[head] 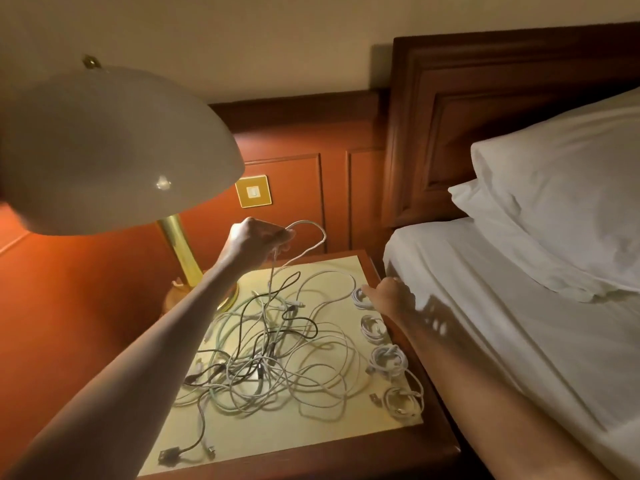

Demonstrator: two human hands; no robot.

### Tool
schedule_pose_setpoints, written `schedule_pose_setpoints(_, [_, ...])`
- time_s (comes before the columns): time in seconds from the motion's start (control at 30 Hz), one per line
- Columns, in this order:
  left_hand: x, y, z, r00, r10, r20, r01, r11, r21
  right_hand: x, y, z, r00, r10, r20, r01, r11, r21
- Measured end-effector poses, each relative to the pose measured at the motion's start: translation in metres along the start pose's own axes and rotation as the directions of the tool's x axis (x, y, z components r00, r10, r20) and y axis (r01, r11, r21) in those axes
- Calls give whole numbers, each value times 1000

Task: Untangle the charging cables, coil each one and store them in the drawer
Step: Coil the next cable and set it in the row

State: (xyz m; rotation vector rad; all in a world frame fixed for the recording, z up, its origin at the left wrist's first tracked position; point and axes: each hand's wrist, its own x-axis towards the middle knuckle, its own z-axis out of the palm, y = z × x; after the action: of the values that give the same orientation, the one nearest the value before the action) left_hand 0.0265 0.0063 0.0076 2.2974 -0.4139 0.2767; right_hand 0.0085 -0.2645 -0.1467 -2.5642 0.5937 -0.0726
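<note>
At the far left we see the lamp, its pale dome shade over a brass stem that stands at the back left of the nightstand. Our left arm reaches forward and up across the table, and our left hand is raised above the surface with its fingers clenched around a white cable, which loops above the fist and trails down into the pile. Below it, the tangled cables, white, pale green and black, sprawl over the cream tabletop. Further right, four coiled cables lie in a row along the table's right edge, near the bed. Our right arm stretches forward beside the mattress, and our right hand rests palm down on the farthest coil; we cannot tell whether its fingers grip it or merely touch it. White pillows lie against the wooden headboard.
</note>
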Motion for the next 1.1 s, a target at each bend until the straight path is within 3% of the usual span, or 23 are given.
schedule_pose_setpoints(0.07, [0,5,-13,997,71,-41,-71,997,17,-7,-8,-11,999,-46,3,46,998,-51])
schedule_pose_setpoints(0.1, [0,8,-21,992,111,-61,-110,994,30,-9,-16,-19,995,-102,-16,102,995,15])
schedule_pose_setpoints(0.17, [0,19,-39,972,205,-118,-198,978,67,-19,-45,-46,969,-242,-43,242,906,349])
schedule_pose_setpoints(0.23, [1,37,-59,937,294,-192,-288,956,58,-36,-89,-80,917,-399,-28,321,694,644])
schedule_pose_setpoints(0.3, [3,56,-77,926,295,-235,-312,949,-38,-50,-133,-108,827,-562,22,398,612,683])
schedule_pose_setpoints(0.4, [6,80,-99,928,258,-270,-319,923,-215,-67,-187,-123,725,-676,130,449,608,655])
schedule_pose_setpoints(0.53, [-1,94,-121,927,217,-305,-326,869,-371,-82,-225,-118,750,-659,45,493,603,627])
schedule_pose_setpoints(0.73, [-22,80,-147,909,192,-369,-335,865,-374,-95,-259,-180,824,-540,-170,509,574,642])
schedule_pose_setpoints(0.9, [-54,73,-147,975,116,-190,-196,849,-491,-126,-281,-243,779,-559,-284,613,585,532])
schedule_pose_setpoints(1.0, [-70,66,-130,997,45,-55,-62,930,-363,-158,-289,-277,753,-537,-381,644,478,598])
schedule_pose_setpoints(1.1, [-79,66,-112,1000,-12,-11,8,966,-257,-178,-290,-298,751,-509,-420,629,361,689])
